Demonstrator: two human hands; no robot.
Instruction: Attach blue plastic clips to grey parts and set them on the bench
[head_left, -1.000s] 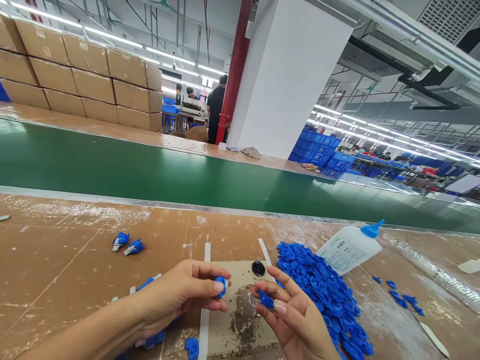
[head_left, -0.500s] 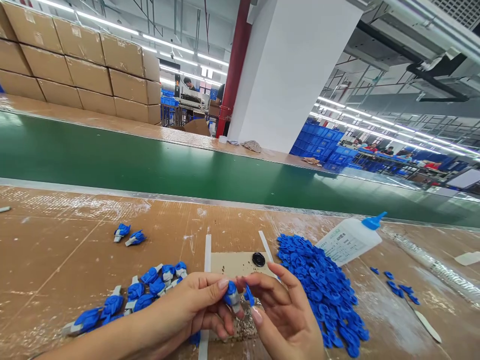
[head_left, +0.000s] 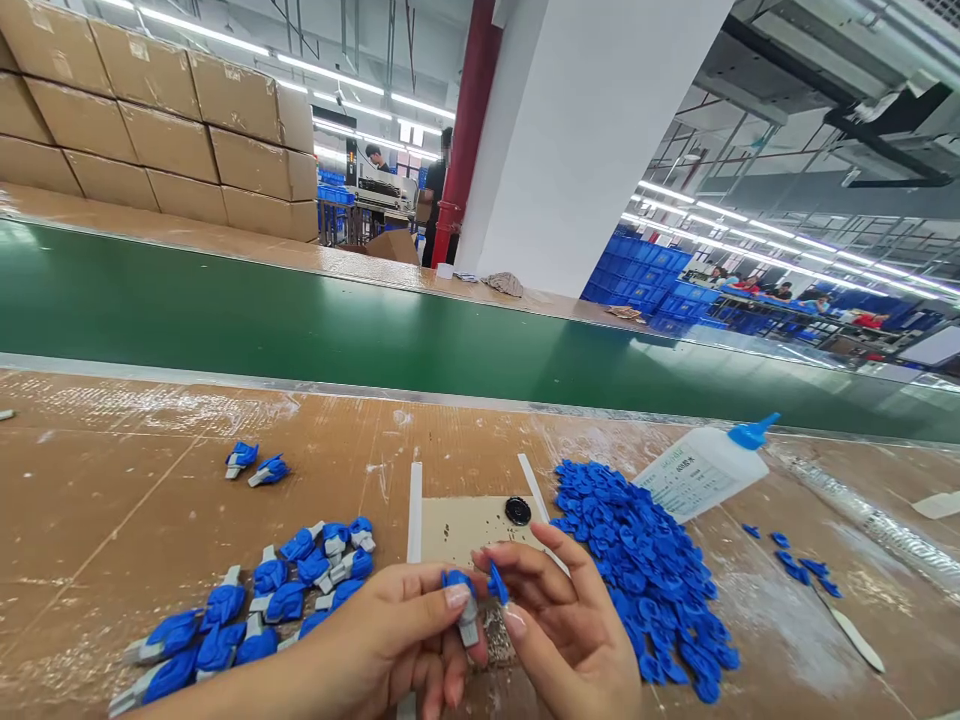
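Note:
Between thumb and fingers, my left hand [head_left: 409, 630] grips a small blue and grey plastic part [head_left: 465, 612], its grey end pointing down. My right hand [head_left: 566, 620] pinches a thin blue plastic piece [head_left: 496, 584] at thumb and fingertips, close beside that part with a small gap. Under both hands lies a beige board [head_left: 457, 530] with dark specks and a small black round cap [head_left: 517, 511] on it. Several blue and grey parts [head_left: 285, 603] like the held one lie left of my left hand. A heap of small blue pieces [head_left: 637, 570] sits right of my right hand.
A white bottle with a blue nozzle [head_left: 705, 470] leans behind the heap. A pale flat stick [head_left: 855, 638] and a few loose blue pieces [head_left: 802, 570] lie farther right. Across the table's far side runs a green belt [head_left: 337, 325], with stacked cartons [head_left: 172, 140] beyond.
My left hand has shifted slightly down and left with its part, so more of the parts on the left show. My right hand keeps the thin blue piece in nearly the same place.

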